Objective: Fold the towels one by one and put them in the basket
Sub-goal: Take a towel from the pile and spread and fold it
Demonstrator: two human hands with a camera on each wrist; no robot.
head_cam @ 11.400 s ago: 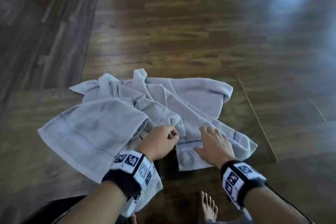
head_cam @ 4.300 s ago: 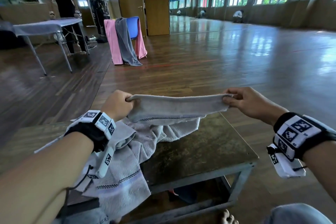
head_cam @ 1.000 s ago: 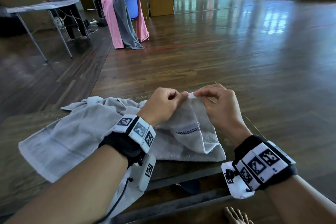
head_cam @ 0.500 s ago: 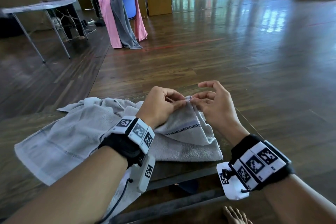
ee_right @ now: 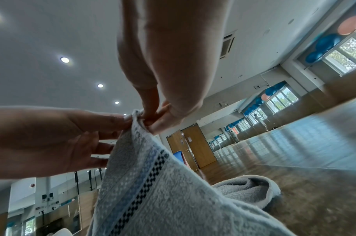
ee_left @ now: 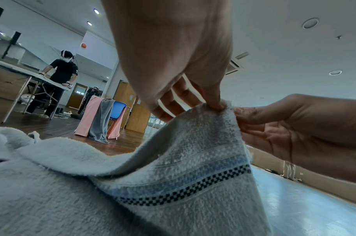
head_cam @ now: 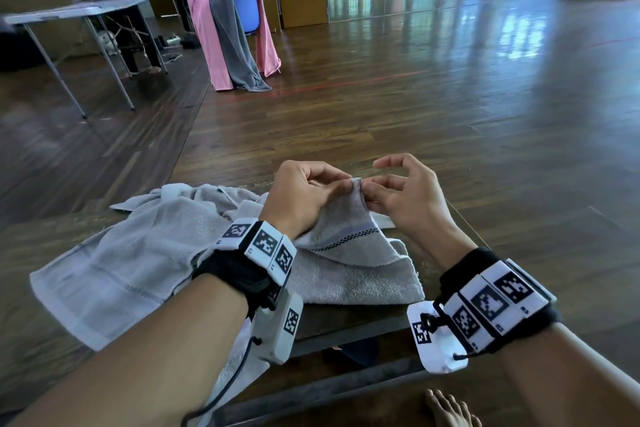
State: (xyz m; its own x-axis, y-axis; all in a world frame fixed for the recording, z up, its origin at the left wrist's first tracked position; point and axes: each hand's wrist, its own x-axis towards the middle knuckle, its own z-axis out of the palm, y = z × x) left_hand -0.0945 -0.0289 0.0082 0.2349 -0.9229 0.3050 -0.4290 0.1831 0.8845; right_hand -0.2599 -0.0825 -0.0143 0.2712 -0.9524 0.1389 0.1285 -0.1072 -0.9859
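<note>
A grey towel with a blue and black checkered stripe lies partly folded on the low dark table, one corner lifted into a peak. My left hand pinches that corner between thumb and fingers. My right hand pinches the same corner from the right, its index finger raised free. The left wrist view shows the thumb on the towel edge. In the right wrist view the fingertips nip the hem of the towel. A second, paler towel lies crumpled to the left. No basket is in view.
The table's right edge runs just beside my right wrist. My bare foot is on the wooden floor below. Far back stand a blue chair draped with pink and grey cloths and a folding table with a person.
Both hands have stayed together at the raised towel corner. The right index finger has lifted off the cloth and the peak has sunk slightly.
</note>
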